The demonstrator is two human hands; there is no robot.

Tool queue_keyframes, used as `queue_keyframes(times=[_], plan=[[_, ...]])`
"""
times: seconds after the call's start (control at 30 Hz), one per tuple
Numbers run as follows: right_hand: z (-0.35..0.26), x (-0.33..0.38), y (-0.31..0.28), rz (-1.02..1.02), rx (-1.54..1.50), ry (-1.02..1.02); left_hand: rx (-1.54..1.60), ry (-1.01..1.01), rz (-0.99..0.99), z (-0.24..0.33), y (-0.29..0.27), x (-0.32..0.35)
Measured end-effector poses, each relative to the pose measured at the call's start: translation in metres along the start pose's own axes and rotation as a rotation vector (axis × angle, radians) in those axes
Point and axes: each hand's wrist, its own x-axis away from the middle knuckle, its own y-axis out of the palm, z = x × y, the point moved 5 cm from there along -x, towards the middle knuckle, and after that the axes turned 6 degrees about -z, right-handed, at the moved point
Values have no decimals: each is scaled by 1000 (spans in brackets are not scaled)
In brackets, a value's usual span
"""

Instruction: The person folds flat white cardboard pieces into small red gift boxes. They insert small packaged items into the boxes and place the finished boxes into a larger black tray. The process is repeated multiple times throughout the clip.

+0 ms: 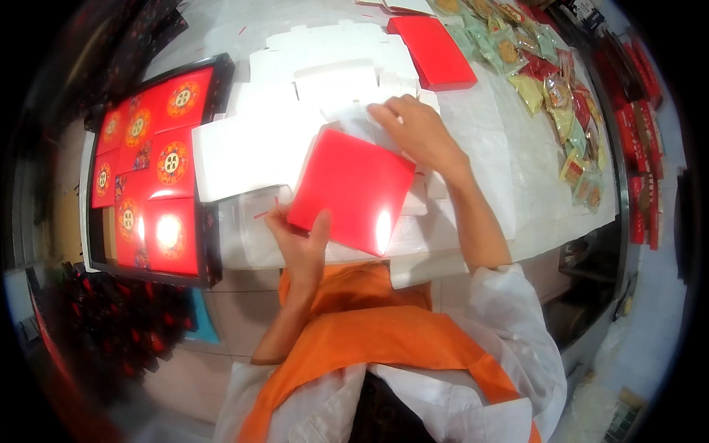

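Note:
A square, glossy red box (354, 192) is tilted over the near middle of the table. My left hand (301, 240) grips its lower left corner, thumb on the red face and fingers beneath. Beyond the box's far edge, my right hand (417, 131) has its fingers bent together at a pale white flap (362, 118). Whether that flap belongs to the red box, I cannot tell. White unfolded cartons (251, 155) lie overlapped under and behind the box. Another red box (436, 55) rests farther back, right of the cartons.
On the left, a dark-edged tray (210, 251) holds several red boxes with round gold emblems (173, 162). Small wrapped packets (557, 103) are heaped along the table's right side. A white sheet (509, 192) covers the table, whose front edge is close to my orange apron (384, 336).

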Motion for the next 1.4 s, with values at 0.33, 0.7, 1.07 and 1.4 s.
queue_keyframes(times=[0.33,0.7,1.07,1.4], plan=[[26,-1,7,196,-156,-214,111,-16,16,-2,3,-3],[19,13,5,44,-362,-144,117,-48,43,-8,0,2],[17,23,1,-218,-281,-122,105,-24,-23,-12,4,-6],[54,28,-5,134,-222,-46,143,-14,-27,-7,7,-2]])
